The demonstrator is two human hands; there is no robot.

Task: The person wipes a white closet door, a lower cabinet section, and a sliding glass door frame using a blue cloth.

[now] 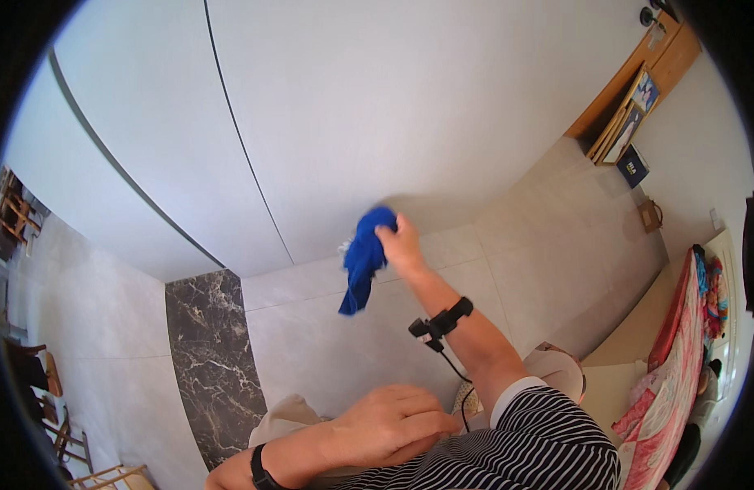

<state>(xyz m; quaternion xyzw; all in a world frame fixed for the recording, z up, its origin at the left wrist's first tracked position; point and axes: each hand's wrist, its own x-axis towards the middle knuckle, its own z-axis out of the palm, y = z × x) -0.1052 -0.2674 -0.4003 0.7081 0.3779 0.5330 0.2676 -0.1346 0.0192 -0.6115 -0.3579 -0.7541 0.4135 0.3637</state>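
A crumpled blue cloth [367,257] is gripped in my right hand [401,245], which reaches forward with the thumb on top of it. One end of the cloth hangs down loose. It is at the lower part of a large white panel [344,114]; whether it touches the panel I cannot tell. My left hand [397,420] is bent in front of my striped shirt, its fingers curled together. The inside of that hand is hidden, so what it holds, if anything, does not show.
Dark seams cross the white panel. Below lies a pale tiled floor [328,335] with a black marble strip [209,351]. Framed pictures [622,135] lean at the far right, near a small brown bag [650,215]. A bed with pink bedding [659,408] stands right; wooden chairs [46,371] stand left.
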